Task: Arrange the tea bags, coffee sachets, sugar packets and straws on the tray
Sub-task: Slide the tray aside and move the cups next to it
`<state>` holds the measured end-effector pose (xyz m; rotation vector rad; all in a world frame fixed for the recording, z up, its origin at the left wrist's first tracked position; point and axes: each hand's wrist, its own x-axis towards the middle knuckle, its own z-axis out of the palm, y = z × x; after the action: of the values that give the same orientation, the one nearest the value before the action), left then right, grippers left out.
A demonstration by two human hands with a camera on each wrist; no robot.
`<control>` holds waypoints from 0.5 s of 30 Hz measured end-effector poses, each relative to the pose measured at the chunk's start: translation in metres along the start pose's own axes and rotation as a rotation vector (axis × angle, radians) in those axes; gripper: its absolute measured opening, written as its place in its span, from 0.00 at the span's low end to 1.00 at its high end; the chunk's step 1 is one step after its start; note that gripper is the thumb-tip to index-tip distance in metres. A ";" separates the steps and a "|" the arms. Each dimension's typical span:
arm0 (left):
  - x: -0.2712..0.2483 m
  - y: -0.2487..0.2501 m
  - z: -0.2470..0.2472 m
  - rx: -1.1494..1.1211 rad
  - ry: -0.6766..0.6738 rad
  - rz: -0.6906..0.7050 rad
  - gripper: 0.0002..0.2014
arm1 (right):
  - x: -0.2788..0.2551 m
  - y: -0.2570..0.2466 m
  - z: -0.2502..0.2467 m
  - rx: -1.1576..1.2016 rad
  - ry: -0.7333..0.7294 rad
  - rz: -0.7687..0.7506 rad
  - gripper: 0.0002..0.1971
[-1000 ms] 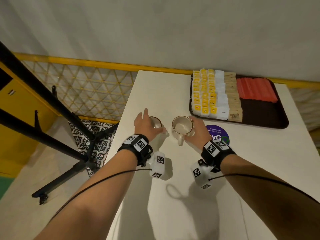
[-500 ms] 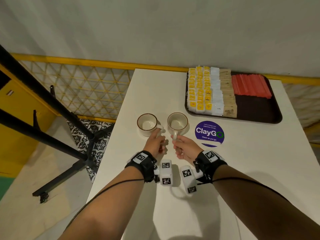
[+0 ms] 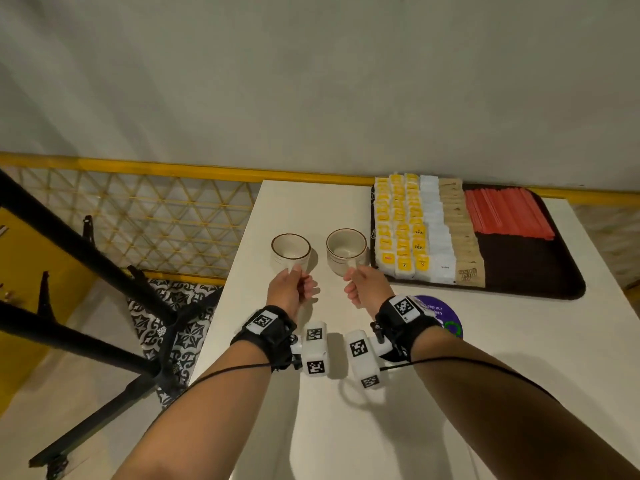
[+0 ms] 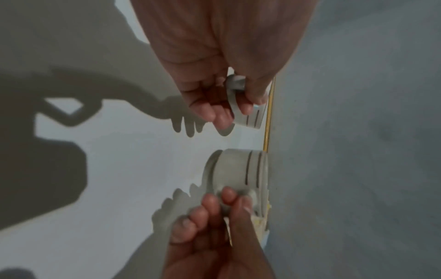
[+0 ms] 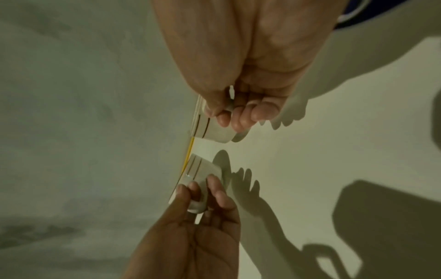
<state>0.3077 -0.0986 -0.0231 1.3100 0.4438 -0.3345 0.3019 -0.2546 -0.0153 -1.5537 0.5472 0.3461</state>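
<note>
Round glazed cups (image 3: 291, 252), pinched handles

two cups (image 3: 290, 252) stand side by side on the table (image 3: 450, 393), left of the tray (image 3: 533, 271).

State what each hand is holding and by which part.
The left hand pinches the left cup by its handle; the right hand pinches the right cup by its handle.

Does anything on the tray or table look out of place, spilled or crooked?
Nothing stands out. The sachets sit in neat rows on the tray, both cups look empty and upright, and each hand, left hand and right hand, grips a cup handle.
</note>
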 end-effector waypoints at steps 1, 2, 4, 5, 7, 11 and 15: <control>0.014 0.006 0.001 0.016 -0.006 -0.003 0.14 | 0.012 -0.009 0.001 0.072 -0.007 0.008 0.16; 0.027 0.013 0.002 0.038 -0.015 -0.008 0.15 | 0.024 -0.017 0.001 0.123 -0.006 0.008 0.16; 0.054 0.025 0.005 0.075 -0.027 -0.020 0.15 | 0.048 -0.030 0.000 0.148 0.016 -0.028 0.16; 0.067 0.030 0.008 0.067 -0.039 -0.028 0.16 | 0.059 -0.034 0.001 0.139 0.035 -0.055 0.16; 0.092 0.039 0.014 0.044 -0.069 -0.041 0.16 | 0.081 -0.038 0.003 0.131 0.064 -0.097 0.16; 0.133 0.054 0.024 0.057 -0.099 -0.041 0.15 | 0.123 -0.041 0.006 0.289 0.057 -0.073 0.18; 0.160 0.060 0.026 0.106 -0.048 -0.004 0.11 | 0.149 -0.046 0.007 0.299 0.108 -0.120 0.17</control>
<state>0.4788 -0.1076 -0.0460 1.4010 0.3920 -0.3961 0.4520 -0.2673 -0.0563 -1.3134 0.5586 0.0836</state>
